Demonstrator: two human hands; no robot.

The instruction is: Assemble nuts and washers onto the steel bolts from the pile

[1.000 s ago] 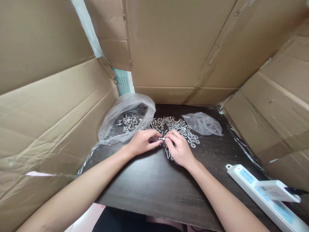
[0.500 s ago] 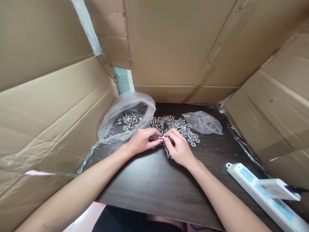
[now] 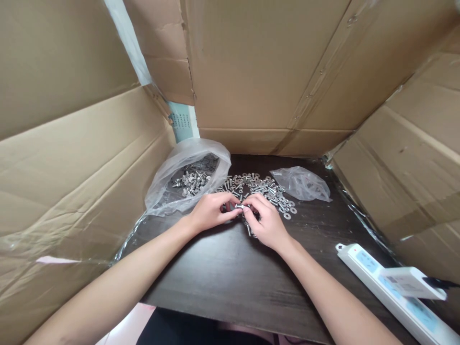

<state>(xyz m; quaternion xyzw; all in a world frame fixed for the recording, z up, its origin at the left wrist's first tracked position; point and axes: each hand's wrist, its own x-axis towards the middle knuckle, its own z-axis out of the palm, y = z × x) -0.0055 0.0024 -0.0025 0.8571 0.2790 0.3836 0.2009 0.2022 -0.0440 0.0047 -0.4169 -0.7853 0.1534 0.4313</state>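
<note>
My left hand (image 3: pixel 212 211) and my right hand (image 3: pixel 268 221) meet over the dark table (image 3: pixel 230 273), fingers pinched together. Between their fingertips is a small silver bolt (image 3: pixel 239 206), held by both hands. Just behind the hands lies a loose pile of silver bolts, nuts and washers (image 3: pixel 264 189). To the left an open clear plastic bag (image 3: pixel 187 177) holds several more silver fasteners. A few bolts lie partly hidden under my right hand.
A crumpled clear plastic bag (image 3: pixel 304 184) lies at the back right. A white power strip (image 3: pixel 391 292) with a white adapter plugged in sits at the right front. Cardboard walls (image 3: pixel 72 158) enclose the table on the left, back and right.
Both hands stay pinched on the small bolt, with only slight finger shifts. Nothing else has moved.
</note>
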